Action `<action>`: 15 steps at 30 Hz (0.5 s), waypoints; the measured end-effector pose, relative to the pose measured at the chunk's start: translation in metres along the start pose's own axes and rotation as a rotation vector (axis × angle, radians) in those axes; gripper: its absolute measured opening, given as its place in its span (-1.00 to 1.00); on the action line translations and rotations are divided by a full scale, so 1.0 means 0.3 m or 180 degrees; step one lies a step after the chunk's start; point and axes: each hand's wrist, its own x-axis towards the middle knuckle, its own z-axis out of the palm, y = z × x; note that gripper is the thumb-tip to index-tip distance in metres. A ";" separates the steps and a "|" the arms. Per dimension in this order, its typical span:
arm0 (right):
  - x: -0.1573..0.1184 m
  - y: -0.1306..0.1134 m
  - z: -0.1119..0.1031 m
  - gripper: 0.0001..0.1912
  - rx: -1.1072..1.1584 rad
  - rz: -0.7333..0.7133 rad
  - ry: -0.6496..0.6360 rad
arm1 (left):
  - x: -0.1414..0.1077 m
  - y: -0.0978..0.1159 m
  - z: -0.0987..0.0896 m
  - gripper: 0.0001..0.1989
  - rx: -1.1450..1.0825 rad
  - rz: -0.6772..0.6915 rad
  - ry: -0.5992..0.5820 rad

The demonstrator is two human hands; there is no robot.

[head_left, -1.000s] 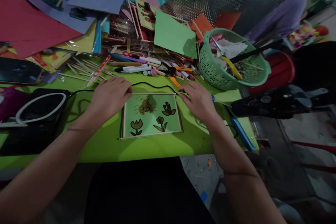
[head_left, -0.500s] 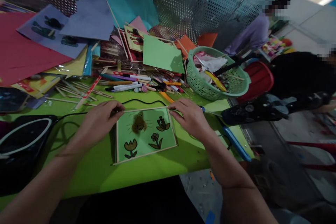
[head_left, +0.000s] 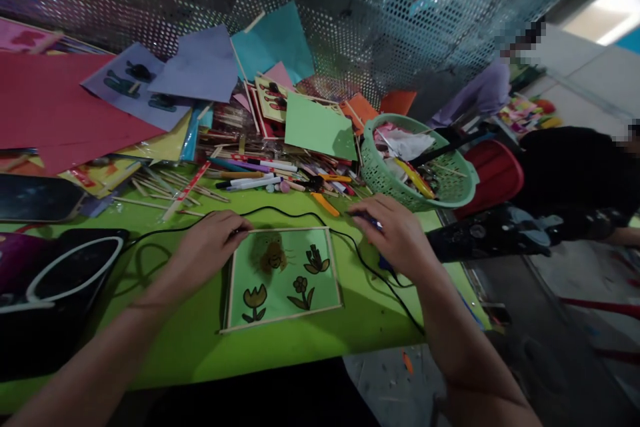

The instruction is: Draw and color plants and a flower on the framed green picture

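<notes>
A green card (head_left: 280, 290) edged with thin wooden sticks lies on the green table (head_left: 300, 343); it bears flower shapes and a brown creature shape. My left hand (head_left: 213, 240) is closed at the card's top left corner, its fingertips pinching the frame there. To the right of the card, apart from it, my right hand (head_left: 393, 233) is closed around a dark blue tool, mostly hidden by the fingers. A black cable (head_left: 280, 209) runs behind the card and down its right side.
Pens (head_left: 250, 181), sticks and coloured papers (head_left: 320, 127) are heaped behind the card. A green basket (head_left: 383, 173) of scraps stands at the back right, beside a red container (head_left: 495, 173). A phone (head_left: 40, 198) and a black case (head_left: 75, 260) lie left. Another person's sleeve (head_left: 475, 233) reaches in.
My right hand has let go of the card's top right corner and moved right, where it has taken hold of the dark blue tool. My left hand stays at the top left corner.
</notes>
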 end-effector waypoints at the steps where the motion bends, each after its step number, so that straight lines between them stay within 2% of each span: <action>1: 0.021 0.004 0.001 -0.81 -0.0022 -0.0021 -0.0022 | 0.000 0.002 0.002 -0.66 0.0055 0.0024 -0.0029; 5: 0.149 -0.002 0.055 -0.81 -0.0045 -0.0248 -0.0298 | -0.005 0.003 0.002 -0.59 0.0311 0.0073 -0.0129; 10: 0.318 -0.052 0.177 -0.74 -0.0284 -0.0289 -0.0650 | -0.018 0.002 -0.016 -0.58 0.0650 0.0003 -0.0223; 15: 0.417 -0.098 0.302 -0.69 -0.0438 -0.0450 -0.0939 | -0.020 0.014 -0.051 -0.55 0.0786 -0.0051 -0.0363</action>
